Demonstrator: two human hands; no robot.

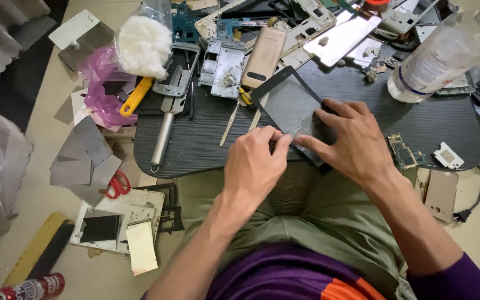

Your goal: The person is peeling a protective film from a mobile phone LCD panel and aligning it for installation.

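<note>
A dark glass touch panel with a black frame (pixel 284 100) lies tilted on the black table top (pixel 206 139), its near end under my hands. My right hand (pixel 351 139) presses flat on the panel's near right part, fingers spread. My left hand (pixel 256 164) is curled at the panel's near edge, thumb and forefinger pinched on a thin, small tool or film that I cannot make out. The two hands almost touch at the fingertips.
Phone frames and circuit boards crowd the back of the table, with a gold phone back (pixel 265 55), a clear plastic bottle (pixel 440 55), a bag of cotton (pixel 143 41), a metal tool (pixel 165 128) and a yellow-handled tool (pixel 136 95). Red scissors (pixel 119 184) and grey sheets lie on the floor.
</note>
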